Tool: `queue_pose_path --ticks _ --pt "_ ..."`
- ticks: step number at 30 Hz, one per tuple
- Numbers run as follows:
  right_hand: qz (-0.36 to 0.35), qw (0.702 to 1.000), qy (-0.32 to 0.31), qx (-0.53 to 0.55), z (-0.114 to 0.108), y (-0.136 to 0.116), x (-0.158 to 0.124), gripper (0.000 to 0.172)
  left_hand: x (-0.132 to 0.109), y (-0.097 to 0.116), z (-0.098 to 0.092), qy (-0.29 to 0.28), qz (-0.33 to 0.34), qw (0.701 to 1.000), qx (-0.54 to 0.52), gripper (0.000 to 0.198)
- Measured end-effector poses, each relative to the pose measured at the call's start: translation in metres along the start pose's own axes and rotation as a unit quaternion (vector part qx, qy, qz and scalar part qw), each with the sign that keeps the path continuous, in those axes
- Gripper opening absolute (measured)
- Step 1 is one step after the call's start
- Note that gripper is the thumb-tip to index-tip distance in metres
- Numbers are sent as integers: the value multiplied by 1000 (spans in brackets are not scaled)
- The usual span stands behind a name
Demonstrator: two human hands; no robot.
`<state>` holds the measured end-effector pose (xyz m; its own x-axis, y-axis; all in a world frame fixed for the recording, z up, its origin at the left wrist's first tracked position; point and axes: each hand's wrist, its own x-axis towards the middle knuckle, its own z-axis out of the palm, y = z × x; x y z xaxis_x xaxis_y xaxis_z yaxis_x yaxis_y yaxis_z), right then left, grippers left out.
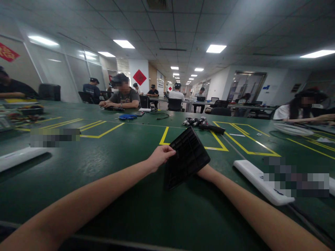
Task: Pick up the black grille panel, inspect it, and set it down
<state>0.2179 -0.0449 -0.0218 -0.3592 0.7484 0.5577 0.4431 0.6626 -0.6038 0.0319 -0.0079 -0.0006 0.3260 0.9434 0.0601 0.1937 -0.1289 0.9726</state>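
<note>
I hold a black ribbed plastic tray [187, 158] tilted up on edge above the green table [117, 181]. My left hand [160, 156] pinches its left edge, fingers closed on the rim. My right hand [202, 171] is behind the tray's lower right side, and its fingers are hidden by the tray. Beyond the tray, several black and silver tools or connectors [201, 123] lie near a yellow taped rectangle [167, 137].
A white flat bar [261, 181] lies to the right, another white bar [18, 157] to the left. A blue object [127, 117] and a black cable [159, 115] lie farther back. People sit at the table across and at both sides; a white plate [291, 129] sits at the right.
</note>
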Motion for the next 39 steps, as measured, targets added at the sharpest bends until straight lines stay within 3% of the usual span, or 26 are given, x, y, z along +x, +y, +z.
queue_pose_path --ticks 6,11,16,22,28,31,34,39 --pt "-46 999 -5 -13 4 9 1 37 0 -10 8 63 79 991 86 18" --pt "-30 999 -5 -18 4 3 0 36 -10 -12 6 106 161 953 233 20" --pt "-3 1000 -6 3 1 -3 -1 36 -20 -11 5 76 236 927 281 18" --pt "-19 1000 2 -9 4 3 -2 38 -7 -17 1 46 200 946 249 15" --pt "-30 999 -4 -29 8 3 0 38 0 -10 -5 7 178 951 253 29" --pt "-34 999 2 -26 7 6 0 38 -2 -7 -4 -11 170 956 237 20" --pt "-33 999 10 -23 4 9 -1 38 -2 -5 -1 -25 181 949 257 13" --pt "-15 1000 -2 -15 -1 3 -2 34 0 -2 1 4 177 930 321 29"
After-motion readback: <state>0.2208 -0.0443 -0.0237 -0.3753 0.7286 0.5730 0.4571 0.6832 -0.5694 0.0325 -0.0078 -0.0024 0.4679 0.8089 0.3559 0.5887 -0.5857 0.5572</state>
